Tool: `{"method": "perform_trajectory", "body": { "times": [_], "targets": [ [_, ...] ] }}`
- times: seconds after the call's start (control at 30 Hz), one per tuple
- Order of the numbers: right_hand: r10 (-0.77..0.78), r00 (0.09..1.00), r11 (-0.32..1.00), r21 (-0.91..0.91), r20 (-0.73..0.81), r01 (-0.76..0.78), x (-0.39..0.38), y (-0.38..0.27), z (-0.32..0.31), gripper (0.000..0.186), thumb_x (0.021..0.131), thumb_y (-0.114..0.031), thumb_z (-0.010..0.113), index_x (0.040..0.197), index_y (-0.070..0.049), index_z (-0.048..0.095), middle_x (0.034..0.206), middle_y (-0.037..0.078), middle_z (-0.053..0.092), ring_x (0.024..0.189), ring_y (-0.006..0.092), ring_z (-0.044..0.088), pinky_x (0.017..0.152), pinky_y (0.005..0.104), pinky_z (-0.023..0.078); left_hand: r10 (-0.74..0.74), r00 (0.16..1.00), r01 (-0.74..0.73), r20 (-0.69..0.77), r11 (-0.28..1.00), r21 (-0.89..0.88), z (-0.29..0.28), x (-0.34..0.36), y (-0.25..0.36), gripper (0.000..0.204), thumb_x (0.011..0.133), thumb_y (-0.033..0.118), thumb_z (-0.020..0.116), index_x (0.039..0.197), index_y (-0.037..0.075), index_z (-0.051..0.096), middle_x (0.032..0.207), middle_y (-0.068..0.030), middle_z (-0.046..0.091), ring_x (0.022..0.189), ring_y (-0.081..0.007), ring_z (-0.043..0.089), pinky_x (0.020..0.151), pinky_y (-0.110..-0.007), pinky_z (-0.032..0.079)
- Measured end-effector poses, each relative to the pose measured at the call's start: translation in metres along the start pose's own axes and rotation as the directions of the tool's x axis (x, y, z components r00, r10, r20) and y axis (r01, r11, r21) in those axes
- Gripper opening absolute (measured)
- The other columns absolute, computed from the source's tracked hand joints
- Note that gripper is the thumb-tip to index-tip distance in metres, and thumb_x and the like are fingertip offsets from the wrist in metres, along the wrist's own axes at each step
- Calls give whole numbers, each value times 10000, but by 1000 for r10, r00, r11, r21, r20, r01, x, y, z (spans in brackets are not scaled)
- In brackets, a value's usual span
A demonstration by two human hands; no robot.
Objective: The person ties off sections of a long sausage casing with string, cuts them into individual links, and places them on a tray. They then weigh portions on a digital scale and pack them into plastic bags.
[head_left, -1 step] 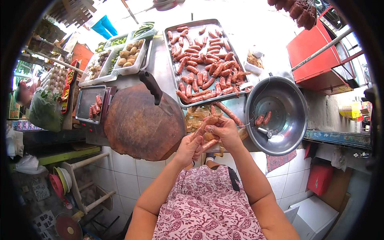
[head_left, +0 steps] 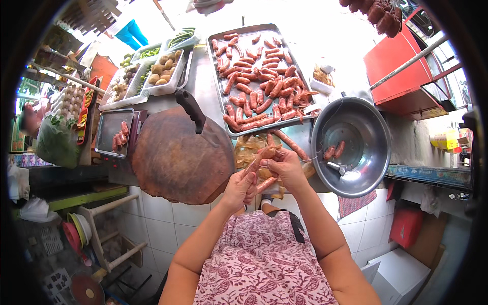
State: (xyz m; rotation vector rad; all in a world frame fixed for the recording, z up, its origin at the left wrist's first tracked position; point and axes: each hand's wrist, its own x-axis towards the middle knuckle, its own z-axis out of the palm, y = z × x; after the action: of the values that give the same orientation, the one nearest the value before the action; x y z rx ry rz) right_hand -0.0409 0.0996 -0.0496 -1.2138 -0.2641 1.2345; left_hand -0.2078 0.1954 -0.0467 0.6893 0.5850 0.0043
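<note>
My left hand [head_left: 239,189] and my right hand [head_left: 285,165] meet just past the counter's front edge. Together they grip a link of raw reddish sausage [head_left: 260,156], the left pinching its lower end and the right closed over its upper end. More links [head_left: 290,143] trail off behind my fingers over a pile of pale casing [head_left: 249,147]. A thin string [head_left: 317,152] runs from my right hand towards a big metal bowl [head_left: 366,132], which holds two short sausages [head_left: 334,151]. Beyond lies a steel tray [head_left: 213,71] of several tied sausages [head_left: 259,86].
A round wooden chopping block [head_left: 180,157] with a dark-handled cleaver [head_left: 190,109] sits left of my hands. Further left are a small tray of sausages [head_left: 114,133], white tubs of vegetables [head_left: 162,71] and eggs [head_left: 66,101]. A red cabinet [head_left: 406,66] stands right; a stool [head_left: 104,229] stands below left.
</note>
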Motion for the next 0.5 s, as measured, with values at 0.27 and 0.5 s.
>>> {"method": "perform_trajectory", "body": {
  "times": [0.27,0.5],
  "targets": [
    [-42,998,991,-124,48,48,2,-6,-13,336,860,-31,732,1183,5,648,955,36,705,771,39,602,623,178,474,-35,999,35,-6,999,29,-8,-2,1,503,926,574,588,749,136,415,553,44,321,450,-68,282,407,-237,199],
    [-5,986,914,-399,167,72,0,-44,-38,555,803,-49,769,1329,-31,593,1043,25,712,1018,65,632,1010,307,463,-58,998,60,-15,988,141,-12,-3,5,475,970,530,560,746,132,429,565,49,351,470,-67,287,426,-239,203]
  ]
}}
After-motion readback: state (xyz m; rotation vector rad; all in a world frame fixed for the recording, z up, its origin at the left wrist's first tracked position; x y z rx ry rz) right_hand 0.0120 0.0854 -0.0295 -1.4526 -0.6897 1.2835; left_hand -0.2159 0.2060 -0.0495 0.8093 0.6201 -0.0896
